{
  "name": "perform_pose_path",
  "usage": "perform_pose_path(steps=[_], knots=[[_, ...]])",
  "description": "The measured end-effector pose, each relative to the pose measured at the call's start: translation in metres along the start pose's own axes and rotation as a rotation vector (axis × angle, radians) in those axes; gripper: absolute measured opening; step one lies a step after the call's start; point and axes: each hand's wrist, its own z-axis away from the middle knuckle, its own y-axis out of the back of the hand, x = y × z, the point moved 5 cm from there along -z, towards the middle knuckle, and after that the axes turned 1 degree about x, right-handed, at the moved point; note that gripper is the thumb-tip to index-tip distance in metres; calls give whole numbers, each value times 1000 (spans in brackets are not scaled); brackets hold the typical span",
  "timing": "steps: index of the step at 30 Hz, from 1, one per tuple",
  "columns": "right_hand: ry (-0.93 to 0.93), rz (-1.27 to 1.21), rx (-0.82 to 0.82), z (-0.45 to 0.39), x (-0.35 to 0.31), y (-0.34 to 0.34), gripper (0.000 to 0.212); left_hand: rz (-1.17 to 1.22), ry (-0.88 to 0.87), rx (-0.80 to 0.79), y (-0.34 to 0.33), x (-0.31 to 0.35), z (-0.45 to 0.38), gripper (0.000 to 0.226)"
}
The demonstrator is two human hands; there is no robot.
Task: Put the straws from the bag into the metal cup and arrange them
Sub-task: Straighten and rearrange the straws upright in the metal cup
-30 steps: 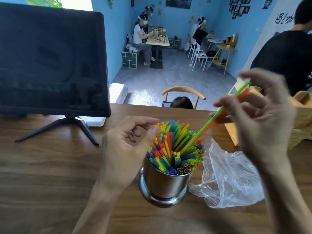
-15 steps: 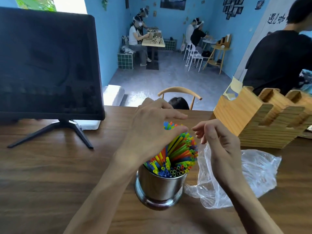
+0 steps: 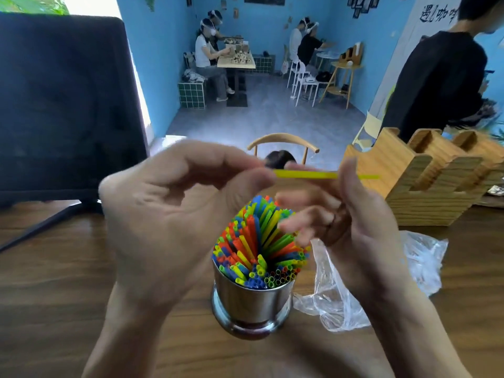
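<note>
A shiny metal cup (image 3: pixel 252 301) stands on the wooden table (image 3: pixel 54 282), packed with several colourful straws (image 3: pixel 259 246) that fan out toward the back. Above the cup a single yellow straw (image 3: pixel 308 175) lies level. My left hand (image 3: pixel 174 214) pinches its left end between thumb and forefinger. My right hand (image 3: pixel 346 222) holds the straw further right with its thumb, its other fingers loosely curled and blurred over the straws. The crumpled clear plastic bag (image 3: pixel 341 296) lies just right of the cup.
A dark monitor (image 3: pixel 62 105) on a stand fills the back left. A wooden slotted holder (image 3: pixel 425 181) sits at the back right. A person in black (image 3: pixel 441 77) stands beyond it, and a chair back (image 3: pixel 283 140) shows past the table's far edge.
Both hands have risen from the straw tops. A yellow straw is now held level between them above the cup.
</note>
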Motion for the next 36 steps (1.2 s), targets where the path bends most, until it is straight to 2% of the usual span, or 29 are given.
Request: perform_pose_path(steps=[3,5,9,11,14,17,18,21,24,27,32,34,36], knots=[[72,-122,118,-14,-14,10,39,-57,111,-58,4,-14,18,17],[161,-83,161,-22,-21,16,40,-72,198,-125,4,-30,29,21],[547,280,263,-25,-40,19,74,-203,294,-357,-1,-55,39,12],[625,417,255,-24,-38,20,76,-219,315,-328,-1,-61,32,11],[537,566,166,-22,-13,21,59,-204,367,-275,-6,-78,12,8],[576,883,73,-16,17,26,13,-283,427,-365,-23,-100,-6,6],[579,937,54,-14,24,27,10,-335,440,-425,-31,-106,-10,7],[525,958,71,-13,34,35,27,-458,473,-635,-50,-122,-12,10],[414,805,100,-16,31,43,29,-502,465,-705,-56,-128,-14,9],[369,728,104,-19,27,48,29,-488,456,-641,-53,-124,-19,10],[332,696,87,-34,22,43,23,-333,386,-522,-42,-98,-37,6],[294,675,-14,-44,21,34,31,-276,316,-501,-38,-81,-46,8],[263,671,-164,-49,22,18,35,-212,213,-413,-35,-61,-56,7]])
